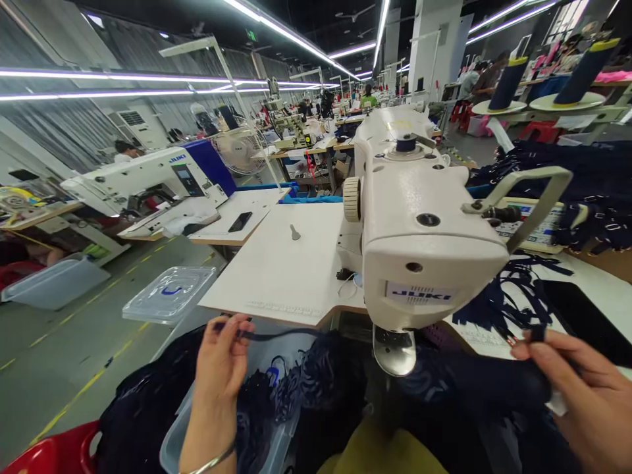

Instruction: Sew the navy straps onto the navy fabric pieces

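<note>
Hands [587,388]; tub [174,440] — navy straps [259,405] inside

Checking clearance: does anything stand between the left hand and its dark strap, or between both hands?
Nothing visible separates the left hand from the dark strap it pinches. Toward the right hand, a rounded metal plate on the sewing machine hangs between in view; depth is unclear.

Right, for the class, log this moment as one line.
left hand: pinching navy strap | right hand: pinching navy material | sewing machine: ahead, between the hands | plastic bin: holding navy strips
</note>
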The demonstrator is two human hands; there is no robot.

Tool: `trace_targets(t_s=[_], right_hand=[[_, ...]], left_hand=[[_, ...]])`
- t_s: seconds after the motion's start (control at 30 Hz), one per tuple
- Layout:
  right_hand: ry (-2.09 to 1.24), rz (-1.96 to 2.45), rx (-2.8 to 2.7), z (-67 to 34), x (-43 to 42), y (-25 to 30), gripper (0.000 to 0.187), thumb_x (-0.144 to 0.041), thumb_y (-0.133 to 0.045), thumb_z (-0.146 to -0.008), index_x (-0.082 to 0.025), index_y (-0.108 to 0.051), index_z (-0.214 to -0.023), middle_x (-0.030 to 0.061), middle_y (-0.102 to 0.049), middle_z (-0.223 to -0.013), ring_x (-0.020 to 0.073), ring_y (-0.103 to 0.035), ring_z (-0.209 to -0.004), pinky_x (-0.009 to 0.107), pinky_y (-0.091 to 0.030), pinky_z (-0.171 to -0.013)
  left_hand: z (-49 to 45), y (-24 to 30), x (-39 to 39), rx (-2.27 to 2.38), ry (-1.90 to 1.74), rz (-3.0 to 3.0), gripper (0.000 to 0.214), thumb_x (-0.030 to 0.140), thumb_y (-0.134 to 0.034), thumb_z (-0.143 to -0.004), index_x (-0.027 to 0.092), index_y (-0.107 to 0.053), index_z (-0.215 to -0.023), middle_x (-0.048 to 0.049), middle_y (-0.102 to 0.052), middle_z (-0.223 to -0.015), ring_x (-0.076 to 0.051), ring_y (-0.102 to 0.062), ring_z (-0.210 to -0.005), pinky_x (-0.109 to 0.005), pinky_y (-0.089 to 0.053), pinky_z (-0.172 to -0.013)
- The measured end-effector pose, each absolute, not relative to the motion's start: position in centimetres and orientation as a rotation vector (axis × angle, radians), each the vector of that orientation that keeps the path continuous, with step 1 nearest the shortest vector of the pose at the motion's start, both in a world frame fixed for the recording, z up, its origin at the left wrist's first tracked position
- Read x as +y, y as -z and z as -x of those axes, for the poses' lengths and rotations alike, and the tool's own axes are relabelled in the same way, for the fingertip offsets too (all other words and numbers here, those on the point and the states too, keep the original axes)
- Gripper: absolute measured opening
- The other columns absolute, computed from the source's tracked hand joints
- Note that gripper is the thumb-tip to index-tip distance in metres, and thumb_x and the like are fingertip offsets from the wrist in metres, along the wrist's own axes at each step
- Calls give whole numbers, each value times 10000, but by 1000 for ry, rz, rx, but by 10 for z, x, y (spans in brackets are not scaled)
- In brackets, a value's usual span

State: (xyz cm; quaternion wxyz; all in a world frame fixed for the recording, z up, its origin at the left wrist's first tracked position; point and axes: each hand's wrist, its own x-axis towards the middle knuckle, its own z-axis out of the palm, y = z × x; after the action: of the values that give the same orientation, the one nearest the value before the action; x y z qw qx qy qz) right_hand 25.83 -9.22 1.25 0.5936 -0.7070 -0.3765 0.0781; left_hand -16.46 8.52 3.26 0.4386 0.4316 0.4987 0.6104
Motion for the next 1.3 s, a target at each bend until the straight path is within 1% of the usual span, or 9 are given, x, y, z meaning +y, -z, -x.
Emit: trace_targets(t_s=[0.07, 0.13, 0.17, 0.27, 0.5, 0.8, 0.97, 1.13, 1.3], right_hand=[[-268, 1653, -1072, -229, -82, -20, 248, -533, -665, -814, -299, -698, -888, 16, -761, -678, 218, -737, -648, 246, -587, -504], [-284, 1578, -1296, -203, -73, -23, 224, -491, -650, -843, -286, -711, -907, -8, -770, -740, 197, -740, -670, 229, -600, -564], [-261, 1516, -1388, -192, -70, -24, 192, -456, -636, -869, -286, -708, -922, -19, -771, -781, 179, -736, -678, 217, -598, -600], [-122, 1376, -1584, -169, -64, -24, 118, -330, -592, -935, -286, -675, -1005, -36, -757, -886, 134, -721, -741, 194, -570, -701], [304, 1387, -1814, -158, -65, -22, 142, -193, -563, -958, -191, -649, -1072, 12, -747, -897, 141, -680, -678, 281, -489, -685], [493, 1406, -1783, -152, -67, -16, 84, -141, -627, -911, -165, -645, -990, 25, -741, -798, 134, -658, -622, 296, -448, -641], [462, 1362, -1823, -153, -69, -16, 205, -118, -618, -899, -192, -665, -1084, 33, -761, -886, 161, -691, -683, 306, -474, -672], [413, 1371, -1841, -155, -68, -15, 229, -102, -565, -918, -154, -672, -1114, 66, -756, -971, 182, -712, -768, 311, -489, -711], [140, 1388, -1756, -153, -63, -10, 226, -148, -468, -975, -168, -651, -1106, 45, -751, -958, 154, -720, -809, 258, -555, -754]], left_hand=[[125, -41, 67, 1147, -1394, -1127, 462, 460, -791, -699, 206, -526, -981, 27, -625, -747, -72, -509, -532, -193, -451, -551], [83, -43, 44, 979, -1042, -1242, 382, 538, -618, -867, 187, -509, -972, 17, -605, -719, -47, -396, -435, -161, -308, -417], [64, -42, 33, 912, -920, -1303, 391, 572, -529, -914, 184, -505, -952, 30, -571, -662, -48, -357, -421, -159, -252, -398], [25, -36, 8, 835, -752, -1500, 348, 538, -443, -971, 192, -484, -962, 56, -518, -586, -78, -407, -481, -183, -323, -483], [10, -38, -6, 884, -824, -1878, 173, 260, -460, -972, 184, -589, -885, -21, -624, -769, -120, -559, -665, -200, -419, -595], [3, -25, -11, 1007, -1071, -2399, 137, 126, -489, -893, 211, -560, -812, 8, -616, -644, -120, -565, -535, -211, -396, -512], [4, -27, -9, 956, -1043, -2417, 158, 146, -454, -942, 210, -546, -830, 6, -621, -669, -113, -573, -551, -204, -410, -519], [8, -29, -8, 829, -991, -2859, 236, 176, -343, -1015, 181, -539, -883, -4, -588, -662, -139, -542, -543, -254, -374, -486], [9, -26, -9, 809, -967, -3025, 250, 124, -304, -1008, 151, -545, -951, -3, -568, -665, -152, -538, -544, -293, -360, -466]])
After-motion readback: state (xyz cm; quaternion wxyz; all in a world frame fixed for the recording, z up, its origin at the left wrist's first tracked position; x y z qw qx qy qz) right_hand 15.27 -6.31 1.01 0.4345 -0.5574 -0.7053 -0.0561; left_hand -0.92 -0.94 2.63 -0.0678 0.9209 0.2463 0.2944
